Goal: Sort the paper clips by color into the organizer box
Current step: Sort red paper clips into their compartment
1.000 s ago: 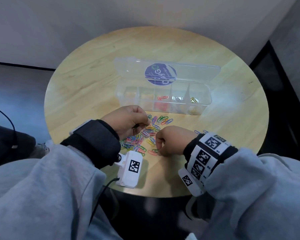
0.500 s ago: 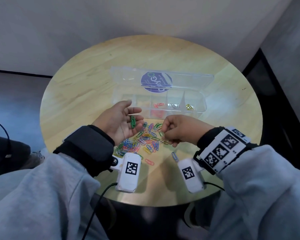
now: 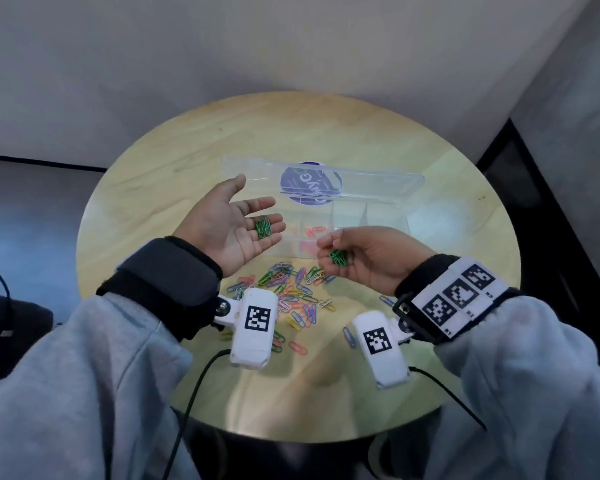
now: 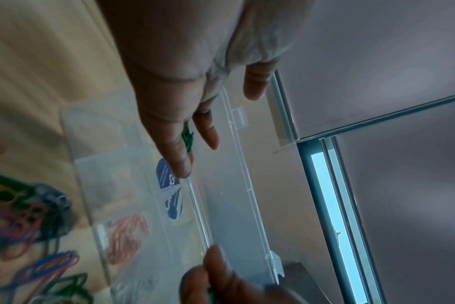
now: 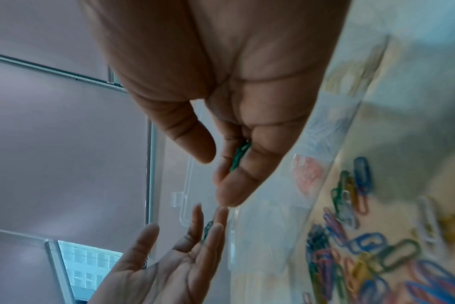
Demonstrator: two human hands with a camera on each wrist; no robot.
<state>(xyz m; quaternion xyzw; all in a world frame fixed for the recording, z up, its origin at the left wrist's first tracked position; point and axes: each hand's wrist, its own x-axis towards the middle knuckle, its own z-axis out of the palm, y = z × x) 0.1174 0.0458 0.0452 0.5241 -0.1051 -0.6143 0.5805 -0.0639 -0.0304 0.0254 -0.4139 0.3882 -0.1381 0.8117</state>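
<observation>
My left hand [image 3: 253, 211] is held palm up above the table, fingers straight, with green paper clips [image 3: 263, 227] lying loose on the fingers. To its right my right hand [image 3: 326, 252] is turned palm up with fingers curled round a small bunch of green paper clips [image 3: 338, 257], also seen in the right wrist view [image 5: 238, 156]. Behind both hands stands the clear organizer box [image 3: 388, 216], its lid [image 3: 378, 185] open and bearing a purple sticker. Red clips [image 3: 314, 230] lie in one compartment. A mixed pile of coloured clips [image 3: 291, 289] lies on the table below the hands.
The round wooden table [image 3: 160, 188] stands in a corner with walls close behind and to the right. A few stray clips [image 3: 349, 336] lie toward the near edge. Cables hang from the wrist cameras [image 3: 255, 327] over the table's front edge.
Both hands lifted off the clip pile and turned palm up. The left hand opened flat with green clips on it; the right came up holding green clips.
</observation>
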